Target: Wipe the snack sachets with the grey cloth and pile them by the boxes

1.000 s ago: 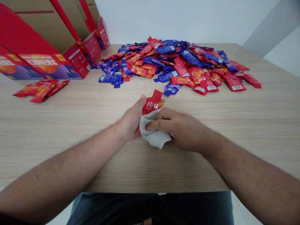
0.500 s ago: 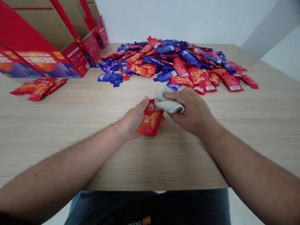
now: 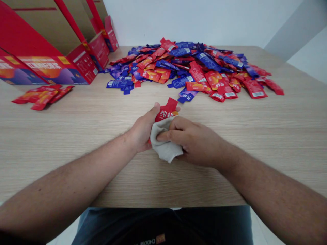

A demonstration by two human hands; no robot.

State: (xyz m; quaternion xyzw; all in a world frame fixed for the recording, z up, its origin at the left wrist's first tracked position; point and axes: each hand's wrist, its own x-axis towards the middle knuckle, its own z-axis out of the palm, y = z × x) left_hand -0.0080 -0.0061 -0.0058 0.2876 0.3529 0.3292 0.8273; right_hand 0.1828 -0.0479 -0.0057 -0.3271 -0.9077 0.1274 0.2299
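A red sachet (image 3: 167, 110) with white lettering and an orange fruit print lies in my left hand (image 3: 144, 131), thumb along its left edge and fingers behind it. My right hand (image 3: 192, 141) is closed on a bunched light-grey cloth (image 3: 165, 143), pressed over the lower part of the sachet. The cloth hides most of that lower part. Above the cloth, the sachet's narrow top end shows. Beyond my hands lies a blue sachet (image 3: 187, 95) at the front of a large heap.
A heap of red and blue sachets (image 3: 178, 64) spreads across the back of the wooden table (image 3: 102, 177). Several red sachets (image 3: 43, 96) lie stacked at the left. Open red cardboard boxes (image 3: 81, 64) stand behind them, near the wall.
My right hand has moved the cloth down and left, from the sachet's top end onto its lower part. The top end is now uncovered. My left hand stays nearly in place.
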